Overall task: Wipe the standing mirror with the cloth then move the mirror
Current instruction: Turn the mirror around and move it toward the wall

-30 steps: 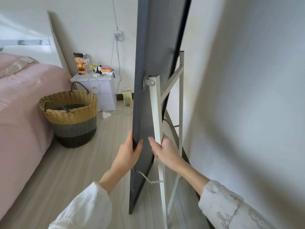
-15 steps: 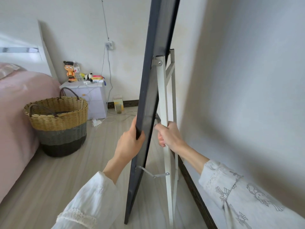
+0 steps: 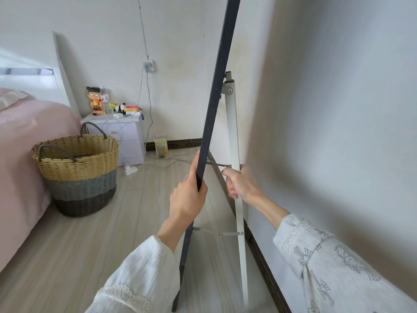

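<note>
**Both hands on the standing mirror, seen edge-on**

Our left hand (image 3: 188, 199) has its fingers curled round the dark edge of the standing mirror (image 3: 215, 91), thumb on the near side, clamped at about mid-height. Our right hand (image 3: 240, 184) wraps its fingers tightly round the white support leg (image 3: 234, 141) hinged to the mirror's back. The mirror leans slightly, its foot on the pale wood floor (image 3: 90, 233), just beside the right-hand wall (image 3: 338, 109), and we see only its thin edge. A thin metal brace links frame and leg below our hands. We cannot see the cloth. Further left stand a woven basket (image 3: 77, 172), a white bedside cabinet (image 3: 126, 134) and a pink bed (image 3: 20, 154).
</note>
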A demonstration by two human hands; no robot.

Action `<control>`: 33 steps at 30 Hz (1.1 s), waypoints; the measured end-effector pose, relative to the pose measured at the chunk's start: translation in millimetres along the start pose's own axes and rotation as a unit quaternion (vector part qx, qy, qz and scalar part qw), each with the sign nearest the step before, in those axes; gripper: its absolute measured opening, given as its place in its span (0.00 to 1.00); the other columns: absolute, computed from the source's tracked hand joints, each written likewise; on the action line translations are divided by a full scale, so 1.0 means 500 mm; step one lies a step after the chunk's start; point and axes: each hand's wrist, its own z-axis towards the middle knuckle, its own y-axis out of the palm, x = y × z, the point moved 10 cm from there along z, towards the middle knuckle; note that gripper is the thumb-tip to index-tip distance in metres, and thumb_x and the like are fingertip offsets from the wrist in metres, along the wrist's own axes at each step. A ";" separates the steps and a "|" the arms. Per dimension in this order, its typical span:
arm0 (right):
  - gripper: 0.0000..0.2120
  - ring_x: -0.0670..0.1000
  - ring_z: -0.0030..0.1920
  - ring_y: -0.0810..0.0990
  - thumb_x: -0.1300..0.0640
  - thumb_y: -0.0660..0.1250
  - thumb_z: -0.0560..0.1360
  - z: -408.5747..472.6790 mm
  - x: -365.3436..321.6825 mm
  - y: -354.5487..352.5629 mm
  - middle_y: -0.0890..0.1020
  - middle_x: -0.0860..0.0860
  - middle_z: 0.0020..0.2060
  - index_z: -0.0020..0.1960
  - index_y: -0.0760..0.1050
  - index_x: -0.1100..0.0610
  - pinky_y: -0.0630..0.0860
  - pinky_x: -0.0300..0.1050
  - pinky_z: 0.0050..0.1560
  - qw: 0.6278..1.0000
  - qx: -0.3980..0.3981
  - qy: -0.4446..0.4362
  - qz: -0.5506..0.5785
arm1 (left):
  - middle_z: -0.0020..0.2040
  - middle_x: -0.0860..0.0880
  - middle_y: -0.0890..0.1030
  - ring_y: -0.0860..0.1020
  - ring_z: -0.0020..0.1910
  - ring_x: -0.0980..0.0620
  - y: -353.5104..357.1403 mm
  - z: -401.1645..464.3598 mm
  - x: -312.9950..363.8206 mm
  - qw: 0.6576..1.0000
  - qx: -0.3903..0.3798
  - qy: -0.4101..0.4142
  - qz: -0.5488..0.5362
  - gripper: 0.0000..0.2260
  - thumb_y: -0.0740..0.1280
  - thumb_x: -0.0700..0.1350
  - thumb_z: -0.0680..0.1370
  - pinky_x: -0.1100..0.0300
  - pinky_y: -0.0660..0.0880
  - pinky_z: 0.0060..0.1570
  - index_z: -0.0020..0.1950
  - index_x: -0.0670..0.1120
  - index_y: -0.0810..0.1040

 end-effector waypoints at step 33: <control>0.17 0.50 0.23 0.55 0.63 0.56 0.70 0.056 0.061 -0.227 0.57 0.51 0.18 0.27 0.55 0.53 0.55 0.40 0.26 0.997 0.077 0.010 -0.018 | 0.75 0.53 0.61 0.80 0.39 0.41 0.152 -0.009 0.155 0.998 -0.018 0.046 0.031 0.37 0.58 0.40 0.76 0.47 0.79 0.39 0.71 0.63 0.35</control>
